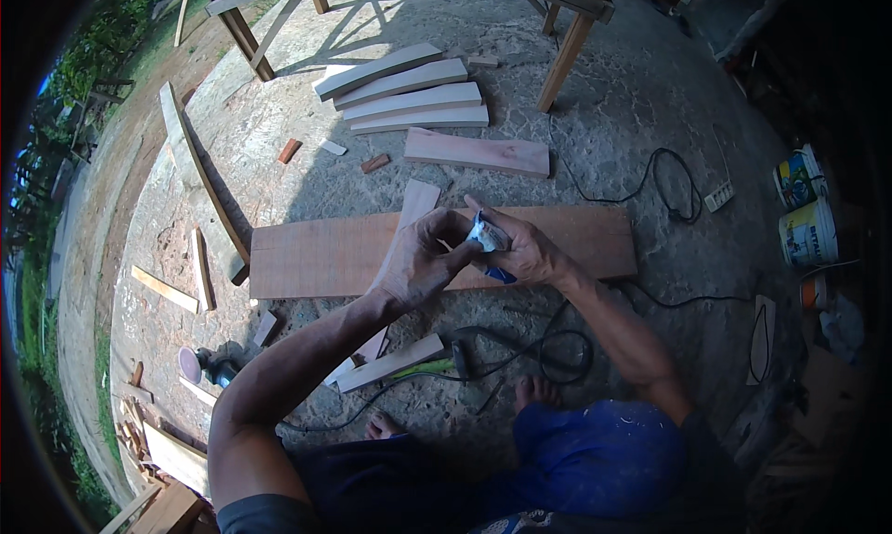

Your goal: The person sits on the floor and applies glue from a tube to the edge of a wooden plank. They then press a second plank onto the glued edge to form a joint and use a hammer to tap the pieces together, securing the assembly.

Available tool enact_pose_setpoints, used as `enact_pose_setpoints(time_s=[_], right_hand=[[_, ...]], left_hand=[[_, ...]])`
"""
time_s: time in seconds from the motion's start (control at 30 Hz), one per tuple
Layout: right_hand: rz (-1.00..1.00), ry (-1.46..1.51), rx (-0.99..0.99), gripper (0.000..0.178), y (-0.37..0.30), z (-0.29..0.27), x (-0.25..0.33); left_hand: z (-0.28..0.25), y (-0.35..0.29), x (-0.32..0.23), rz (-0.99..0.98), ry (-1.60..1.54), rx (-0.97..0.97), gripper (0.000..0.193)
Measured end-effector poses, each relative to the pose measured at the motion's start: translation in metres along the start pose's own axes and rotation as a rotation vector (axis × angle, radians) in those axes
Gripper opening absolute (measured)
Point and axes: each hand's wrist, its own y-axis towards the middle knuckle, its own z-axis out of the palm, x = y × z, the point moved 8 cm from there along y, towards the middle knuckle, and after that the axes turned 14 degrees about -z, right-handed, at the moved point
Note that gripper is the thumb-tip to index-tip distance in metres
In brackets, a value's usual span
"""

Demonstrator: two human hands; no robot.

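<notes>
A small crumpled white-and-blue packet (pixel 487 234) sits between my hands in the middle of the view; what is in it I cannot make out. My left hand (pixel 426 255) pinches at its left side, thumb and forefinger curled together. Around its right side the fingers of my right hand (pixel 528 248) are closed. Something blue (pixel 500 275) shows just below the right hand. Beneath both hands a wide brown plank (pixel 311 255) lies on the ground. A pale, slightly curved strip of wood (pixel 420 198) crosses it, partly hidden by my left hand and forearm.
Several pale wood pieces (pixel 409 93) lie beyond the plank, nearer than a wooden frame's legs (pixel 562 65). A black cable (pixel 697 200) loops at right by a socket strip (pixel 719 197) and buckets (pixel 806 232). Near my feet are a hammer (pixel 461 359) and a power tool (pixel 218 369).
</notes>
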Motion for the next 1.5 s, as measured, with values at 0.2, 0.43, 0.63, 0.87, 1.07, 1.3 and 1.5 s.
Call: enact_pose_setpoints(time_s=[0.2,0.43,0.63,0.87,1.07,1.3,1.5], right_hand=[[-0.045,-0.007,0.029,0.088,0.001,0.003,0.003],[-0.062,-0.189,-0.162,0.036,0.001,-0.03,0.035],[-0.22,-0.371,-0.114,0.019,0.005,-0.025,0.049],[-0.269,-0.485,-0.14,0.015,0.0,-0.023,0.049],[-0.306,-0.521,-0.246,0.01,0.001,-0.023,0.054],[-0.113,-0.408,-0.269,0.01,0.002,-0.027,0.041],[-0.151,-0.494,-0.205,0.014,0.0,-0.019,0.06]], left_hand=[[0.0,0.0,0.004,0.027,0.132,0.047,0.013],[-0.002,-0.006,0.004,0.019,0.16,-0.022,0.013],[-0.006,-0.002,0.008,0.049,0.117,-0.017,0.016],[-0.004,-0.003,0.0,0.084,0.164,-0.007,0.016],[-0.007,-0.001,0.005,0.07,0.101,-0.021,0.018],[-0.008,-0.003,-0.01,0.075,0.183,-0.067,0.027],[-0.015,-0.007,-0.005,0.005,0.282,-0.141,0.023]])
